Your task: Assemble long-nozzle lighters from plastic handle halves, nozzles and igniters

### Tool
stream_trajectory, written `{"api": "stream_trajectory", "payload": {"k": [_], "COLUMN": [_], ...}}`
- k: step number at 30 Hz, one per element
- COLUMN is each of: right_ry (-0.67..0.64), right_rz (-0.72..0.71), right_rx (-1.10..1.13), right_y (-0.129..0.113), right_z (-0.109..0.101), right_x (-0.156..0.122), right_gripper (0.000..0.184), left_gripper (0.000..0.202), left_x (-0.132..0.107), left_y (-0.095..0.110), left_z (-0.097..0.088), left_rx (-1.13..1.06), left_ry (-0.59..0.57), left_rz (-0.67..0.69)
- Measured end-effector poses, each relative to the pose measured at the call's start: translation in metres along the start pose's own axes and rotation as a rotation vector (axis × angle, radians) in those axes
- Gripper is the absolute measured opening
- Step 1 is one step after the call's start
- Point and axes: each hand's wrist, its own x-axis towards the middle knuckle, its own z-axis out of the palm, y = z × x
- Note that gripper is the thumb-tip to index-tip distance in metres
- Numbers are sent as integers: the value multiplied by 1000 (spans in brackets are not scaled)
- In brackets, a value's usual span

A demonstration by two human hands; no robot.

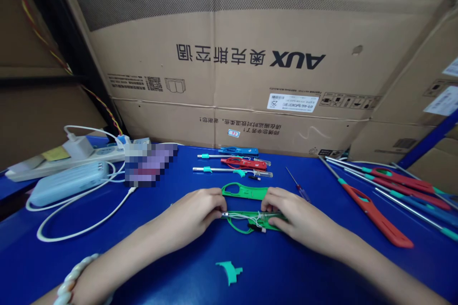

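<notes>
On the blue table, a green lighter shell half lies open side up. In it rest white wires, a clear plastic fuel tank and a small black igniter. My left hand pinches the silvery tube end at the shell's left side. The fingers of my right hand close around the shell's right end, by the clear tank. A second green shell half lies just behind, between my hands. Nearer to me sits a loose teal trigger.
Red and blue lighter parts with metal tubes lie behind. A screwdriver is right of them. Long lighters, one orange-red, lie at right. At left are a power bank, cables and a power strip. Cardboard walls the back.
</notes>
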Motion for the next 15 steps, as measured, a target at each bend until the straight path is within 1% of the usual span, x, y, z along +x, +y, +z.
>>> {"api": "stream_trajectory", "payload": {"k": [7,15], "right_ry": [-28,-30], "right_rz": [17,34], "right_rx": [7,-2], "right_y": [0,-2], "right_z": [-1,2], "right_x": [2,0], "right_gripper": [14,14], "left_gripper": [20,20], "left_x": [0,1], "left_y": [-1,-2], "left_z": [1,3], "left_rx": [17,30], "left_ry": [0,5], "left_rz": [-5,10]}}
